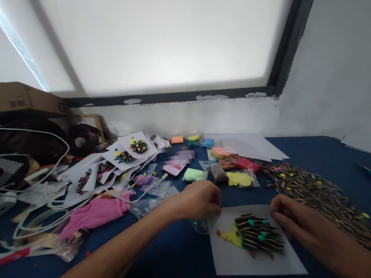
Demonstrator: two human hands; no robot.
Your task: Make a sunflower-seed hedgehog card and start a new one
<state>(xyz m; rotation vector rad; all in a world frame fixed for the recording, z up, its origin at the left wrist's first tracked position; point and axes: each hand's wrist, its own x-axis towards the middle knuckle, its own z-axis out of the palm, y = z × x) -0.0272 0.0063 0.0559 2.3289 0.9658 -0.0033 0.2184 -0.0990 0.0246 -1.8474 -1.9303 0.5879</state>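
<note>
Presently, left hand: just below the centre of the frame, fingers curled in, tips at the upper-left corner of the white sheet; whether they pinch the paper or merely rest there cannot be told.
Right hand: lower right, fingers bent together by the sheet's upper-right corner; a grip cannot be confirmed.
White sheet: on the blue table, lower right of centre, between both hands.
Hedgehog figure: on the sheet, with yellow head, striped seed spines, brown feet and green dots in place; it looks nearly or wholly complete.
Left to do: no main part seems missing; whether more dots are due cannot be told.
Seed heap: right side, many loose seeds unused.
Yellow clay packet: right of centre, among other coloured packets.
Cards: left of centre, overlapping in a pile, bearing similar figures that look finished.
</note>
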